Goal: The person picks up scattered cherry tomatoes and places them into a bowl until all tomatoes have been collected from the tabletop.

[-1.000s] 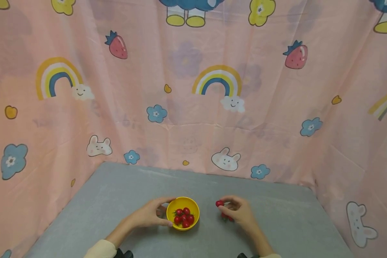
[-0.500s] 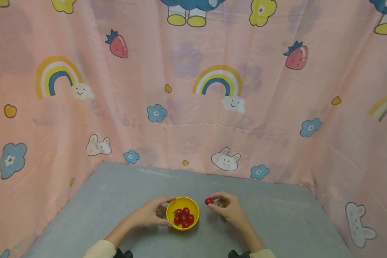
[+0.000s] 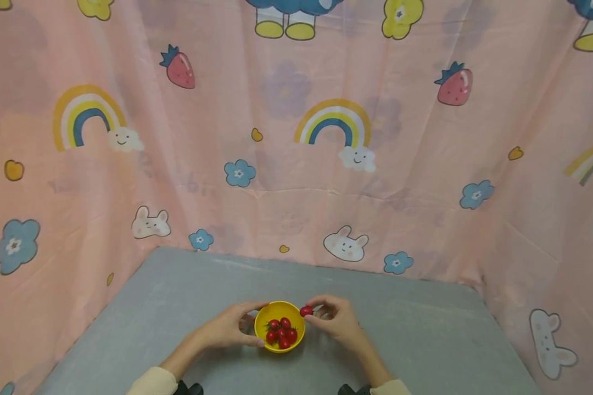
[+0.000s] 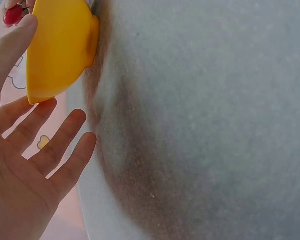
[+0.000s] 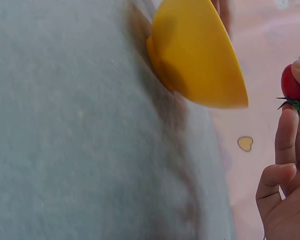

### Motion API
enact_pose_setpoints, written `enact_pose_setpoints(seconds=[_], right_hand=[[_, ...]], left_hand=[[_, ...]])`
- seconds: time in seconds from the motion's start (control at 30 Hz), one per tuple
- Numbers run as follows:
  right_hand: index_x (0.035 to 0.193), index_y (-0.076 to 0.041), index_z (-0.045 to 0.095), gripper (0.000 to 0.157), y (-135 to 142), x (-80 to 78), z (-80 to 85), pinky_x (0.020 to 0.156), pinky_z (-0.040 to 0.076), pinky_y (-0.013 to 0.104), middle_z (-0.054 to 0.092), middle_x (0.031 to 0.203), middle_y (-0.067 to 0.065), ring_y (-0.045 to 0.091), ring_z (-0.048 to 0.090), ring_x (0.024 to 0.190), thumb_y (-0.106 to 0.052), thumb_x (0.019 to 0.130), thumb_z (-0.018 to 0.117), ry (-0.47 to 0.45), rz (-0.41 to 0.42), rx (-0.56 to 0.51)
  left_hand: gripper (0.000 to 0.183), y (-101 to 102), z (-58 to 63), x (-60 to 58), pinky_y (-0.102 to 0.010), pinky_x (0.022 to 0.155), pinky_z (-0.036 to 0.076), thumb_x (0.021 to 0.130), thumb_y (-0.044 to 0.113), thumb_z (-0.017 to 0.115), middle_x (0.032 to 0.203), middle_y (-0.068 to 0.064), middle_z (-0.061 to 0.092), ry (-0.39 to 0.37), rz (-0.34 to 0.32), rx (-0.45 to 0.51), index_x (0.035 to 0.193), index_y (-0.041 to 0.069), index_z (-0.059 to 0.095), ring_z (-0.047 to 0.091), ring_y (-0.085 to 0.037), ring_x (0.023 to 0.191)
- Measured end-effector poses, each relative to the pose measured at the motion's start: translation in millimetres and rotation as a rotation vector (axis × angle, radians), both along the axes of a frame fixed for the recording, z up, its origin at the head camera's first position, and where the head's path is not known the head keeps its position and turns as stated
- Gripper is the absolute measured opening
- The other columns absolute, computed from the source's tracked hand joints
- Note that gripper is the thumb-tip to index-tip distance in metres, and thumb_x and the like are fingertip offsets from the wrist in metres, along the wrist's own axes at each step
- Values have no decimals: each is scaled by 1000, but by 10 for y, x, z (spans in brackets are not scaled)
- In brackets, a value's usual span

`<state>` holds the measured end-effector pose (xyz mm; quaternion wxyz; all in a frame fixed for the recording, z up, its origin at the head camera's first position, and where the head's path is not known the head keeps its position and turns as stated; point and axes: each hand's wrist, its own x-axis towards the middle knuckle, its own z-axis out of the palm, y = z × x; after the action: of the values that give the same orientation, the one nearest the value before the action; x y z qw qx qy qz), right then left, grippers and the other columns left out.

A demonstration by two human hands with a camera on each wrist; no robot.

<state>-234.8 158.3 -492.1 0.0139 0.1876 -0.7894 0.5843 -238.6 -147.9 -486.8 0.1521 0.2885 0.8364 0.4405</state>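
Observation:
A small yellow bowl (image 3: pixel 260 316) stands on the grey table with several red cherry tomatoes (image 3: pixel 281 333) inside, some with green stems. My left hand (image 3: pixel 229 327) holds it at the left side, thumb near the front rim and fingers at the back. The left wrist view shows that hand (image 4: pixel 25 165) with the lower fingers spread beneath the rim. At the bowl's right rim, my right hand (image 3: pixel 340 323) pinches one cherry tomato (image 3: pixel 306 311) between thumb and fingertips. Its green calyx shows on the tomato (image 5: pixel 291 82) in the right wrist view, level with the bowl's rim.
The grey table (image 3: pixel 425 329) runs back to a pink curtain (image 3: pixel 277 219) printed with rainbows, rabbits and flowers, which also closes in both sides. Dark wrist straps sit at both cuffs. The spot on the table behind my right hand is hidden.
My right hand has carried the pinched cherry tomato leftward, from over the tomatoes on the table at right to the bowl's right rim. My left hand and the bowl have stayed in place.

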Motion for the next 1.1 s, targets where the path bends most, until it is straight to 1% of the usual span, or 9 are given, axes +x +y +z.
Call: enact_pose_setpoints(seconds=[0.17, 0.37, 0.5, 0.7, 0.77, 0.9, 1.1], right_hand=[[104, -9, 74, 21, -81, 3, -40, 67, 54, 27, 71, 101, 3, 25, 63, 78, -19, 88, 83, 0, 25, 14], [106, -6, 74, 21, -132, -1, -38, 72, 56, 29, 70, 103, 6, 24, 63, 80, -15, 88, 82, -27, 62, 10], [106, -4, 74, 21, -108, -8, -38, 71, 55, 27, 70, 103, 7, 23, 62, 81, -10, 88, 81, -49, 47, 21], [107, -1, 72, 20, 16, -14, -53, 68, 53, 26, 69, 106, 16, 28, 62, 81, -3, 89, 78, -69, -5, 52], [107, 0, 72, 19, 70, -12, -63, 68, 54, 27, 68, 107, 20, 29, 62, 81, -2, 89, 78, -74, -6, 46], [110, 3, 71, 22, 187, -3, -84, 70, 55, 27, 68, 110, 22, 26, 62, 81, -3, 90, 77, -67, 14, 21], [113, 5, 69, 26, 393, 12, -104, 68, 55, 27, 66, 110, 24, 23, 63, 78, -3, 90, 77, -49, 9, 32]], left_hand=[[77, 2, -13, 5, -42, 92, 55, 86, 29, 84, 148, -10, 50, 4, 7, -6, 151, 10, 48, 62, -26, 112], [76, -7, -25, 2, -43, 91, 55, 87, 27, 84, 147, -12, 51, 10, -4, 7, 151, 8, 47, 62, -26, 111], [76, -8, -21, 0, -44, 91, 55, 88, 27, 84, 147, -12, 51, 14, -10, 16, 151, 7, 46, 62, -27, 111], [76, -7, -7, 11, -46, 91, 55, 88, 25, 83, 148, -15, 50, 25, -17, 27, 151, 5, 46, 62, -27, 111], [76, -7, -1, 15, -46, 91, 55, 88, 25, 83, 148, -15, 49, 22, -15, 26, 151, 5, 46, 62, -27, 112], [77, -9, 1, 16, -45, 92, 54, 87, 26, 84, 148, -13, 50, 8, -6, 20, 151, 6, 46, 62, -28, 113], [77, -13, -21, 6, -43, 92, 55, 87, 28, 84, 148, -10, 50, 13, 4, 7, 151, 9, 47, 62, -27, 113]])
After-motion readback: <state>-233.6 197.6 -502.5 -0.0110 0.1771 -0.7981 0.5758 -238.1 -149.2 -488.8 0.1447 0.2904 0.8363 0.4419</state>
